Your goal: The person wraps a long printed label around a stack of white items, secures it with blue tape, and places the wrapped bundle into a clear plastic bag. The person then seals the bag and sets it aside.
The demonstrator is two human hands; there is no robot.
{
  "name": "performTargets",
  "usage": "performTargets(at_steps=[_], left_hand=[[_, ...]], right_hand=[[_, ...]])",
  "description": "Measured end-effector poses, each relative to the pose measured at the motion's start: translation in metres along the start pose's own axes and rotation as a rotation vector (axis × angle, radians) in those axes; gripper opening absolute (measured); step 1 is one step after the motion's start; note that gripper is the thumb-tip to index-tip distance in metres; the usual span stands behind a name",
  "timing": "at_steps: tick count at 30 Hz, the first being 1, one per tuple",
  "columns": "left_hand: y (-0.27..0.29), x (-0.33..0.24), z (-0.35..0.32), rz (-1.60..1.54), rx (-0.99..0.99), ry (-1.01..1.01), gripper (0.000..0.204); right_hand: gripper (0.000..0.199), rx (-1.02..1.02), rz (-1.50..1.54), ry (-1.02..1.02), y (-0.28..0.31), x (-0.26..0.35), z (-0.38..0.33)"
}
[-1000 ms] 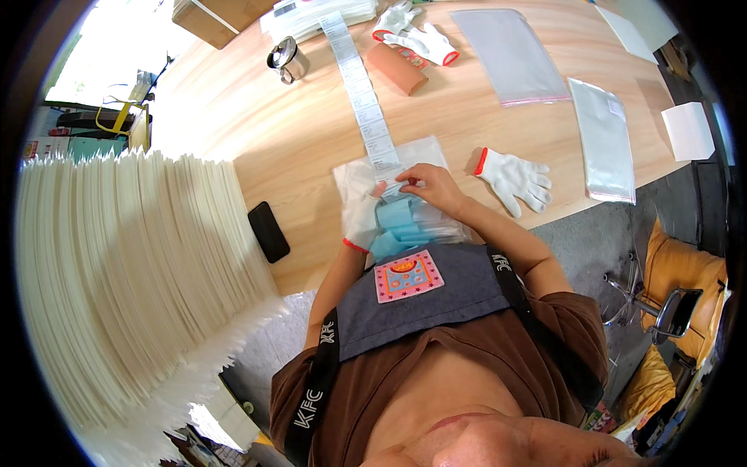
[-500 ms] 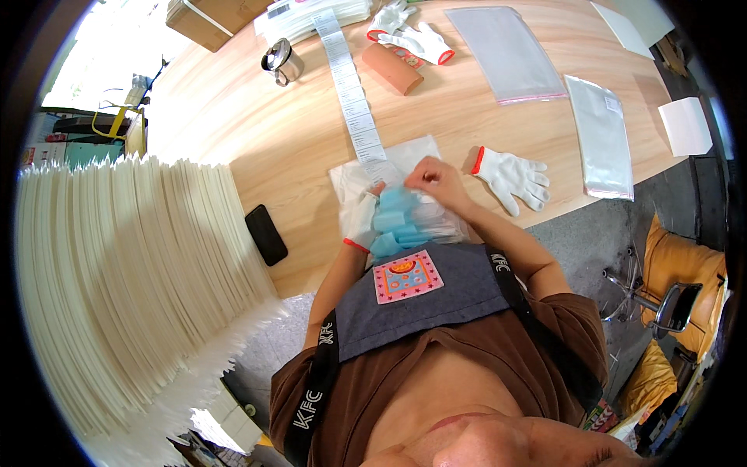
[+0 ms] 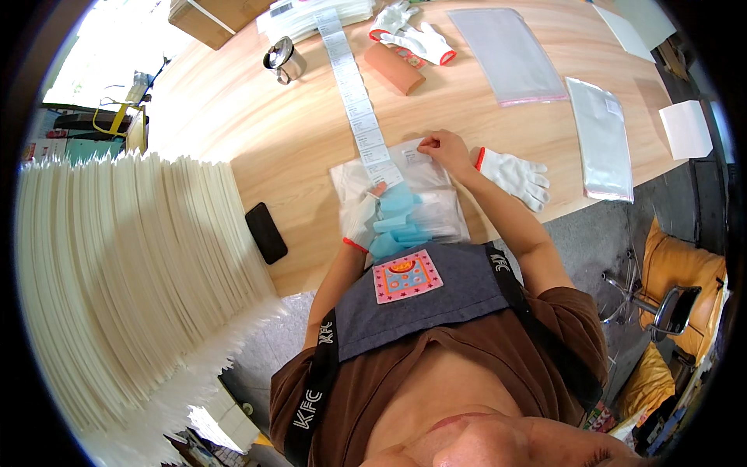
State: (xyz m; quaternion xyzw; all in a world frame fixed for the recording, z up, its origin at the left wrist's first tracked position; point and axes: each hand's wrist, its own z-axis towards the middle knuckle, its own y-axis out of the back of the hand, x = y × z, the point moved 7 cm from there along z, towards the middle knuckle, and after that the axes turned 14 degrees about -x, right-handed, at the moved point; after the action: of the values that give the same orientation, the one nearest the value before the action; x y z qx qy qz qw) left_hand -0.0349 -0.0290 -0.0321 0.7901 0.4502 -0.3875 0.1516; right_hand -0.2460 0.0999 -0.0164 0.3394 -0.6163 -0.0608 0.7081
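Note:
My left hand (image 3: pixel 362 220), in a white glove with a red cuff and its fingertips bare, grips the near end of a long strip of white printed labels (image 3: pixel 359 110). Pale-blue backing paper (image 3: pixel 401 222) hangs in folds from that end. Beneath lies a stack of clear plastic bags (image 3: pixel 447 204) at the table's front edge. My right hand (image 3: pixel 446 151) is bare, its fingers curled and pinched at the edge of a small white label (image 3: pixel 415 157) on the top bag's far right part. Beside my right wrist rests an empty white glove (image 3: pixel 515 179).
A tall stack of white padded sheets (image 3: pixel 132 288) stands left, next to a black phone (image 3: pixel 266 233). Farther back are a steel mug (image 3: pixel 285 61), an orange roll (image 3: pixel 394 68), more gloves (image 3: pixel 416 40), a cardboard box (image 3: pixel 206 19) and bag stacks (image 3: pixel 510 54) (image 3: pixel 601 140).
My right hand has moved up and right from the blue backing to the bag's far part, where a small label now shows. My left hand has stayed at the strip's end.

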Motion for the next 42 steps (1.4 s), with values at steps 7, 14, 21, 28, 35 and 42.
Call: performTargets(at_steps=[7, 14, 21, 28, 35, 42], left_hand=[[-0.007, -0.026, -0.027, 0.224, -0.042, -0.040, 0.031], [-0.014, -0.016, -0.018, 0.098, 0.138, -0.181, 0.032], [-0.013, -0.023, -0.020, 0.205, 0.203, -0.262, 0.034], [-0.004, -0.003, -0.001, 0.114, 0.163, -0.175, 0.029], [-0.009, -0.015, -0.004, 0.346, 0.270, -0.374, 0.037], [-0.007, -0.026, -0.012, 0.502, 0.214, -0.444, 0.039]], right_hand=[[0.015, -0.260, -0.099, 0.398, 0.020, 0.036, -0.023], [0.043, -0.029, 0.281, 0.011, 0.014, 0.021, -0.033], [0.032, 0.066, 0.571, -0.255, -0.004, -0.004, -0.018], [0.015, 0.075, 0.558, -0.241, -0.011, -0.012, -0.012], [0.018, 0.059, 0.572, -0.248, -0.009, -0.010, -0.011], [0.022, 0.064, 0.564, -0.266, -0.006, -0.008, -0.014]])
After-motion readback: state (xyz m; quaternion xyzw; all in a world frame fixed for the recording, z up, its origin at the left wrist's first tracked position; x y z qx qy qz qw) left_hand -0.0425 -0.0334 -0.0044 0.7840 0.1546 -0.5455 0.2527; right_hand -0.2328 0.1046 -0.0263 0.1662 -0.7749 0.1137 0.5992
